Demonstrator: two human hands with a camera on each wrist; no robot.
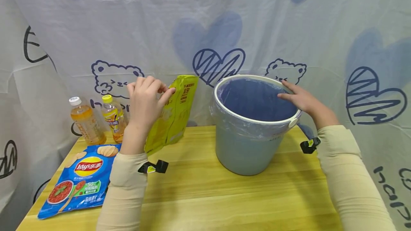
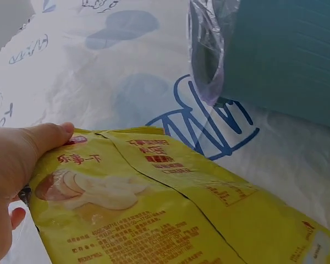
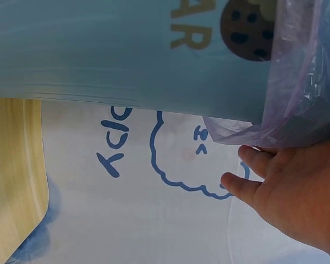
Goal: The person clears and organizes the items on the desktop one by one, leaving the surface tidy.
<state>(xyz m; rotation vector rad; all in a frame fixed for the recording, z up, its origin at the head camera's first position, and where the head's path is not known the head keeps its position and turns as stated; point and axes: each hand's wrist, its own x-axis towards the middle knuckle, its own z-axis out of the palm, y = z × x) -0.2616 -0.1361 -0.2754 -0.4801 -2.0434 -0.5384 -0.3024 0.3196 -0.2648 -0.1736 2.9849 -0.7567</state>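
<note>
A yellow chip bag (image 1: 176, 111) hangs upright over the table, its back with red print showing. My left hand (image 1: 146, 99) pinches it by an upper edge; in the left wrist view the thumb presses on the bag's corner. To the right stands a blue-grey trash bin (image 1: 247, 152) with a white rim and a clear plastic liner (image 3: 294, 82) folded over it. My right hand (image 1: 302, 99) rests at the bin's right rim, thumb over the opening. In the right wrist view, two of its fingers (image 3: 242, 187) stretch out beside the liner.
On the left of the wooden table (image 1: 199, 195) lies a blue Lay's chip bag (image 1: 83, 181). Behind it stand a white-capped bottle (image 1: 86, 124) and a yellow-capped bottle (image 1: 113, 120). A patterned cloth (image 1: 154, 20) hangs along the back.
</note>
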